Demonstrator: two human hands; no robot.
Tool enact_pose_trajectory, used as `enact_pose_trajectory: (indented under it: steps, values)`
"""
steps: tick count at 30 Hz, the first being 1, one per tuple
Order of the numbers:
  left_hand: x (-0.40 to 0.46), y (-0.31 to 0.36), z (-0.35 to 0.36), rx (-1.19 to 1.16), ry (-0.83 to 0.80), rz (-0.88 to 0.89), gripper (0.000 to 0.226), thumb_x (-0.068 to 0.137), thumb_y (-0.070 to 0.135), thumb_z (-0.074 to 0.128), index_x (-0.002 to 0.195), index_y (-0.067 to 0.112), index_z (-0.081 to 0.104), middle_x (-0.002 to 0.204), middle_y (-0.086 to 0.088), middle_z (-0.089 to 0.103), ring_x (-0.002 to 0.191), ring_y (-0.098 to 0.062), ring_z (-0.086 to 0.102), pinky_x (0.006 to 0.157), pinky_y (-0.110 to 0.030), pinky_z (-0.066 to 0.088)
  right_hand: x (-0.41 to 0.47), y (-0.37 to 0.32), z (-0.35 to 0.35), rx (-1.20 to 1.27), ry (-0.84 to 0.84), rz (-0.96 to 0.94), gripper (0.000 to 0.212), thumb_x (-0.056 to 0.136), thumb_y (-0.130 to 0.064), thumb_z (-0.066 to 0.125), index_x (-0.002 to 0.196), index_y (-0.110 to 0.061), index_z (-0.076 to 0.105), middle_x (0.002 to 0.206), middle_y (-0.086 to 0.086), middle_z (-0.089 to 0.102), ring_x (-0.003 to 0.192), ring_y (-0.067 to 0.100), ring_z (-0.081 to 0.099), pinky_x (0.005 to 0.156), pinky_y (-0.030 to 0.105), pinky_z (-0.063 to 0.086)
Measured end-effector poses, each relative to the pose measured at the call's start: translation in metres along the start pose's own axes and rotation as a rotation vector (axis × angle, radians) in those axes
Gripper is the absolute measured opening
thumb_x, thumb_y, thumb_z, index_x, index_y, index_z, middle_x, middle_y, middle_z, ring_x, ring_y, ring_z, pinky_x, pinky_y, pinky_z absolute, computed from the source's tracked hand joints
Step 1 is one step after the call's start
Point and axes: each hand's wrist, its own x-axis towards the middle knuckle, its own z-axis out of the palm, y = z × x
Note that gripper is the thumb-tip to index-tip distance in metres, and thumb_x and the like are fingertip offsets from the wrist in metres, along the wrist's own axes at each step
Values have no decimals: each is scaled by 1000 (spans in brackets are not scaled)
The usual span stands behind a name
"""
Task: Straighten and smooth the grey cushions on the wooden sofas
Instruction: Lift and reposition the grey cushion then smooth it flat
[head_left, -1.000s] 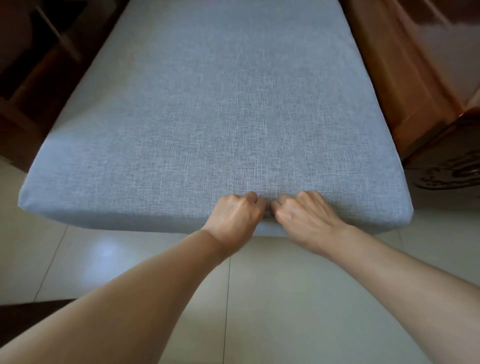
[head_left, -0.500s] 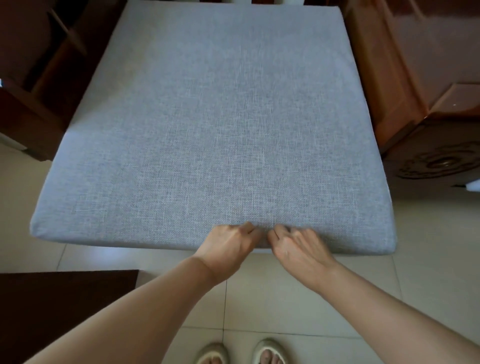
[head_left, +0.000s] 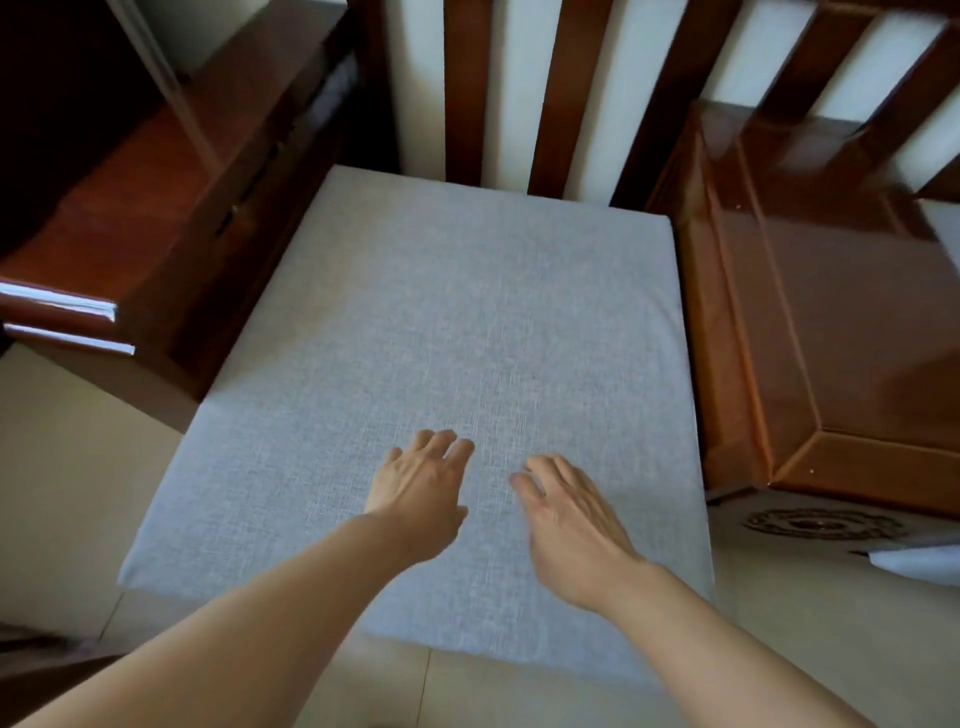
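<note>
Over the grey cushion, left hand and right hand reach palm-down, fingers extended, grip released.

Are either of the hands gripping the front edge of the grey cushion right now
No, the left hand and right hand lie open over the grey cushion top.

The wooden sofa carries the grey cushion, which lies flat on its seat with its far edge against the slatted back. A dark wooden armrest runs along the cushion's left side, and a glossy reddish-brown wooden side unit stands just beside its right edge. The cushion's near edge overhangs the pale tiled floor, which carries the sofa.
</note>
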Motion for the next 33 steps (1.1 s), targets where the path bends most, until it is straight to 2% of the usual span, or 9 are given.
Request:
enact_pose_trajectory:
  steps: [4, 10, 14, 17, 22, 26, 28, 31, 33]
  values:
    - [30, -28, -35, 1, 34, -30, 70, 91, 36, 58, 147, 22, 19, 152, 2, 24, 137, -20, 23, 110, -38, 26, 40, -4, -31, -15, 4, 15, 61, 89, -6, 49, 145, -11, 25, 147, 8, 20, 139, 24, 13, 114, 28, 10]
    - [107, -105, -78, -2, 60, -67, 72, 92, 39, 55, 149, 22, 13, 154, 1, 19, 139, -20, 20, 111, -40, 24, 150, -7, -70, -1, 58, 74, 62, 95, -24, 50, 147, -15, 18, 151, 5, 13, 142, 23, 6, 114, 26, 5]
    - [162, -162, -90, -20, 68, -54, 66, 97, 35, 48, 149, 22, 11, 155, 3, 16, 140, -18, 19, 112, -39, 23, 243, -14, -75, 27, 62, 133, 63, 96, -29, 49, 148, -15, 16, 154, 7, 9, 143, 24, 5, 116, 30, 7]
    - [199, -202, -93, -33, 62, -69, 64, 98, 33, 44, 150, 22, 8, 157, 4, 10, 141, -18, 15, 113, -40, 21, 310, -22, -71, 86, 132, 161, 67, 96, -30, 52, 149, -15, 15, 156, 8, 6, 144, 23, 8, 117, 30, 13]
    - [240, -234, -79, -114, 47, -170, 68, 99, 26, 41, 151, 20, -3, 159, 4, -1, 144, -18, 6, 114, -39, 16, 371, -25, -56, 175, 157, 177, 68, 95, -25, 55, 151, -15, 17, 158, 9, 5, 145, 23, 14, 116, 30, 20]
    - [275, -256, -87, -155, 74, -233, 71, 95, 13, 40, 151, 21, -2, 158, 5, -6, 145, -19, -4, 116, -46, 7, 417, -15, -58, 171, 98, 149, 69, 97, -22, 50, 152, -17, 9, 158, 9, -4, 145, 25, 7, 116, 30, 12]
    - [305, -271, -103, -150, 182, -263, 67, 96, 14, 39, 151, 21, 2, 159, 3, -7, 145, -20, -6, 116, -49, 5, 455, -7, -76, 179, 219, 146, 69, 96, -21, 51, 152, -16, 10, 159, 8, -2, 145, 25, 4, 117, 31, 9]
    - [359, -294, -124, -147, 437, -249, 67, 95, 14, 40, 152, 21, 6, 160, 3, -4, 145, -19, -3, 115, -48, 3, 518, 7, -112, 153, 562, 129, 62, 95, -19, 53, 149, -10, 23, 156, 11, 17, 144, 25, 14, 117, 33, 12]
    - [385, -304, -120, -188, 550, -246, 68, 95, 15, 41, 152, 24, 6, 160, 5, -3, 146, -16, -4, 116, -46, 0, 546, 17, -115, 144, 746, 124, 61, 93, -17, 56, 147, -8, 29, 154, 12, 25, 142, 26, 21, 117, 37, 15]
